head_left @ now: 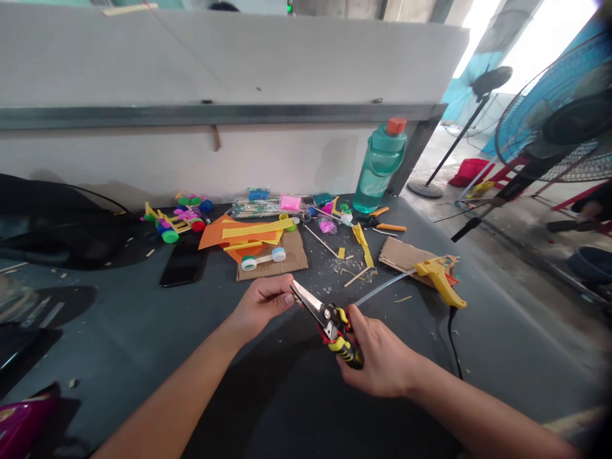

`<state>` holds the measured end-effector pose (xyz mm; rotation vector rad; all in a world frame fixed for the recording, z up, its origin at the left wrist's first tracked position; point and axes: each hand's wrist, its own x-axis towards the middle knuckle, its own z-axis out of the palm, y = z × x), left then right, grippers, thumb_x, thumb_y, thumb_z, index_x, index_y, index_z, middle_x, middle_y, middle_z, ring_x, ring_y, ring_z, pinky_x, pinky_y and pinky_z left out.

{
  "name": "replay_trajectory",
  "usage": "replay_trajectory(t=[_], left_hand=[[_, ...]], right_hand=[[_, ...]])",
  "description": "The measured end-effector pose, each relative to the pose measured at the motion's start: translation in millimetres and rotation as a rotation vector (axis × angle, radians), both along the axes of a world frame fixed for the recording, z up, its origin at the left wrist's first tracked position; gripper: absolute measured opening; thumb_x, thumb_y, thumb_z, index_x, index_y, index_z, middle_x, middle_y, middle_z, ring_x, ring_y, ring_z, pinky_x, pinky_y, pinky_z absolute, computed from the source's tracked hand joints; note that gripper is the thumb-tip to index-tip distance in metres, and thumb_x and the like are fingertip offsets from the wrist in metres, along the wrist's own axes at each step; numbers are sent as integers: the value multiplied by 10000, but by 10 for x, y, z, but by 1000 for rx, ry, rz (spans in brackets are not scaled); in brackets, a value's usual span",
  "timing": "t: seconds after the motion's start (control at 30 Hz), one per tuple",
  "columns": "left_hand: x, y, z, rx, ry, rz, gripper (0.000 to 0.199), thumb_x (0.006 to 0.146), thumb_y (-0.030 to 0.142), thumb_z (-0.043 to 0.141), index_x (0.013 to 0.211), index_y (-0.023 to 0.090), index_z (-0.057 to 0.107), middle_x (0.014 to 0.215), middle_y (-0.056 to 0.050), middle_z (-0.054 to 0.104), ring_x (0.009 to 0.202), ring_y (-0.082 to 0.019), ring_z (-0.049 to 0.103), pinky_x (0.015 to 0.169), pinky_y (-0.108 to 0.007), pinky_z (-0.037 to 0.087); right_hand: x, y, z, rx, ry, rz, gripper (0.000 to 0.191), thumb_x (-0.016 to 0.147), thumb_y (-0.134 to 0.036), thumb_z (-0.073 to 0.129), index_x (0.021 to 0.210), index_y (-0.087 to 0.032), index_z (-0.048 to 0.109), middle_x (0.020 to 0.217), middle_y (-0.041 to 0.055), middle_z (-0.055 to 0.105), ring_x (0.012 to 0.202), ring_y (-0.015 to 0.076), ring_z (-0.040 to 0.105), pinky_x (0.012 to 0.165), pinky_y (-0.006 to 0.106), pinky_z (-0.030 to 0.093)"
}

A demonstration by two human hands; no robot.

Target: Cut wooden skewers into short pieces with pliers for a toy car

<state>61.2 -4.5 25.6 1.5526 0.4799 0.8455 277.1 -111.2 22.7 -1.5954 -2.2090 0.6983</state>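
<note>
My right hand point(380, 357) is wrapped round the yellow-and-black handles of a pair of snips point(329, 319). Their blades point up and left, and the tips reach the fingers of my left hand point(265, 306). That hand is pinched closed; whatever small thing sits between thumb and forefinger is too small to name. Beyond my hands, a pair of bottle-cap wheels on a stick point(262, 257) lies on a piece of cardboard point(299, 255), near orange and yellow paper point(229, 236). A yellow hot glue gun point(440, 280) with a clear glue stick rests to the right.
A teal water bottle point(380, 169) stands at the back, near orange-handled pliers point(389, 227). Colourful cap-wheeled toys point(176, 220) and a black phone point(182, 264) lie left. Sticks and scraps point(356, 275) litter the middle. The glue gun's cord point(454, 344) runs forward. Fans point(564, 121) stand beyond the table.
</note>
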Motion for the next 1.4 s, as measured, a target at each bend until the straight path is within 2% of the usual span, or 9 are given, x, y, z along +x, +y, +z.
replay_trajectory(t=[0.23, 0.33, 0.57, 0.8, 1.03, 1.13, 1.27, 1.4], left_hand=[[27, -4, -34, 46, -39, 36, 285, 843, 401, 586, 709, 156, 646, 677, -15, 485, 654, -133, 422, 609, -260, 329], [13, 34, -48, 99, -22, 53, 278, 822, 422, 608, 733, 166, 671, 692, -23, 512, 666, -139, 445, 614, -263, 335], [-17, 88, -73, 108, 8, 19, 286, 787, 449, 638, 708, 179, 690, 662, -14, 470, 639, -135, 415, 576, -260, 312], [-4, 67, -113, 76, 27, 31, 327, 788, 462, 632, 668, 160, 658, 668, -13, 453, 647, -135, 400, 579, -257, 304], [58, -3, -140, -61, -49, 14, 333, 805, 430, 629, 635, 145, 594, 650, 6, 431, 623, -117, 383, 576, -253, 291], [68, -10, -149, -111, -75, 26, 326, 788, 443, 644, 662, 143, 627, 644, 1, 452, 618, -116, 391, 570, -251, 298], [63, -4, -142, -164, -81, 33, 263, 784, 401, 663, 744, 142, 690, 685, -25, 521, 628, -119, 434, 568, -250, 318], [57, 0, -114, -170, -100, 36, 246, 785, 373, 669, 722, 136, 691, 670, -19, 516, 615, -109, 435, 576, -248, 318]], right_hand=[[-46, -8, 0, 47, -25, -30, 367, 705, -363, 551, 946, -207, 322, 724, -3, 526, 636, 177, 541, 583, 260, 340], [-44, 1, 13, 66, -64, -46, 401, 682, -385, 571, 947, -208, 328, 756, 6, 535, 657, 186, 550, 590, 266, 342], [-6, 25, 37, 85, -120, -29, 393, 675, -386, 573, 932, -205, 338, 797, 27, 549, 697, 205, 566, 606, 277, 347], [0, 14, 30, 90, -145, -49, 319, 700, -370, 532, 898, -208, 341, 764, 24, 559, 644, 191, 564, 575, 270, 324], [3, -6, -33, 114, -127, -54, 289, 717, -340, 523, 894, -211, 335, 715, 1, 538, 602, 177, 554, 548, 258, 307], [-9, -2, -38, 109, -84, -76, 286, 721, -322, 533, 892, -215, 330, 687, -17, 521, 578, 163, 534, 536, 252, 300], [3, 45, 15, 5, 90, -134, 324, 725, -329, 551, 923, -219, 318, 628, -48, 509, 544, 151, 499, 522, 245, 318], [89, 136, 50, -66, 294, -260, 370, 717, -358, 563, 972, -210, 340, 777, 11, 585, 689, 184, 544, 597, 272, 391]])
